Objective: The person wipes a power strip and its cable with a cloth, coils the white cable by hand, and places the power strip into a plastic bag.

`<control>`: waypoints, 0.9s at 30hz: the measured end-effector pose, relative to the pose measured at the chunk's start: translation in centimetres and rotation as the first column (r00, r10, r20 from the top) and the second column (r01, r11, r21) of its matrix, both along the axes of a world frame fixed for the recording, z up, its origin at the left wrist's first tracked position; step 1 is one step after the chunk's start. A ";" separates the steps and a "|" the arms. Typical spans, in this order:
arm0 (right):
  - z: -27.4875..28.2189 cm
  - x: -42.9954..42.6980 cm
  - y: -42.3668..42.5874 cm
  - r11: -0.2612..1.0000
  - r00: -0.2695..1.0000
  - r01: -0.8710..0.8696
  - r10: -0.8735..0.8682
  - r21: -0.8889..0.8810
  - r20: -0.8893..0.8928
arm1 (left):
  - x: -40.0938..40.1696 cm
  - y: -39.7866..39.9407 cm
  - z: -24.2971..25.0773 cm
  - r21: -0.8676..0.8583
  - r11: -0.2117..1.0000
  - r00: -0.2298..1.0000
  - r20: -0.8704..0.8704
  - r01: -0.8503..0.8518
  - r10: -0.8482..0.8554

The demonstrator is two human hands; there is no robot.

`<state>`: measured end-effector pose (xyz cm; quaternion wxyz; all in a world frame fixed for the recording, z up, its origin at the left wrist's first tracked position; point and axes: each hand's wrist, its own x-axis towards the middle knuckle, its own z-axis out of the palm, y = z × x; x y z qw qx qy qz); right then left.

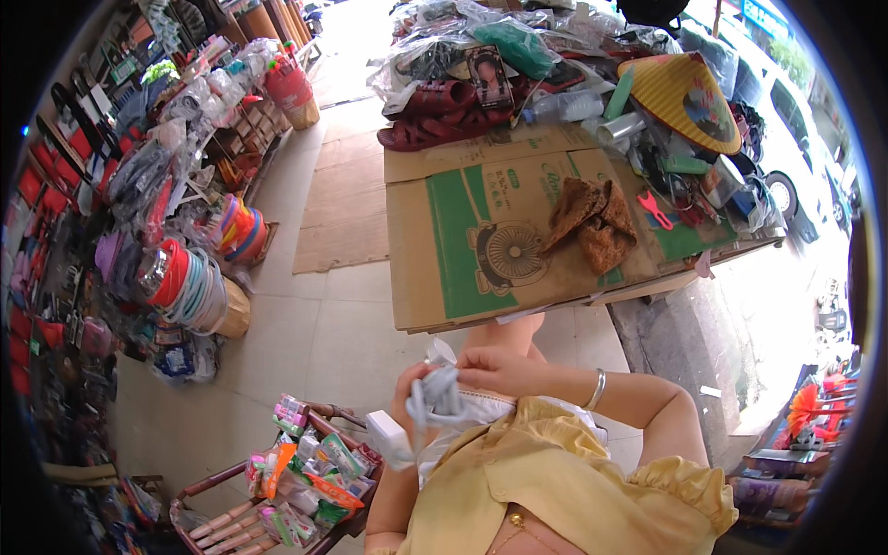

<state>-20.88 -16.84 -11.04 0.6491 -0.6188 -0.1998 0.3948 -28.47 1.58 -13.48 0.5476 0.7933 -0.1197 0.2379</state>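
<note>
A bundle of light grey cord [441, 397] is held in front of my torso, just below the table's near edge. My left hand [408, 388] wraps round the bundle from the left side. On the right, my right hand [488, 368] pinches the cord's upper part between thumb and fingers, a silver bangle on its wrist. A small pale piece [441, 352], perhaps a plug, sticks up above the bundle. Below my left hand hangs a white rectangular block [390, 438]; whether it is a socket or an adapter I cannot tell.
Flattened cardboard [416, 243] covers the table ahead, bearing a crumpled brown cloth [596, 222], a pink peeler [654, 210], dark red sandals [437, 114] and a conical hat [683, 104]. A chair [215, 479] holding packets stands at lower left. Tubs of goods [236, 312] line the left.
</note>
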 end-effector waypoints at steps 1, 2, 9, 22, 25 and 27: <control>0.3 -0.4 0.0 0.996 0.855 0.056 -0.013 -0.067 0.519 | -0.6 0.6 -0.4 0.115 0.992 0.991 -0.117 -0.057 0.071; 0.9 -0.6 -0.6 0.988 0.800 0.026 0.070 -0.150 0.596 | -0.9 0.8 -0.9 -0.136 0.990 0.964 -0.266 -0.030 -0.007; -2.5 -0.4 0.4 0.986 0.107 0.042 0.155 -0.160 0.982 | -3.3 0.4 -3.5 -0.550 0.829 0.883 -0.433 -0.100 -0.181; -4.4 -0.7 0.6 0.989 0.102 -0.024 0.150 -0.148 0.983 | -4.0 0.6 -5.5 -0.543 0.834 0.830 -0.507 -0.097 -0.233; -4.6 -0.9 0.5 0.987 0.095 -0.041 0.161 -0.157 0.982 | -3.7 1.1 -5.3 -0.465 0.885 0.828 -0.501 -0.011 -0.252; -4.8 -1.4 0.6 0.997 0.229 -0.029 0.083 -0.078 0.970 | -3.6 1.1 -5.0 -0.469 0.883 0.831 -0.493 -0.006 -0.256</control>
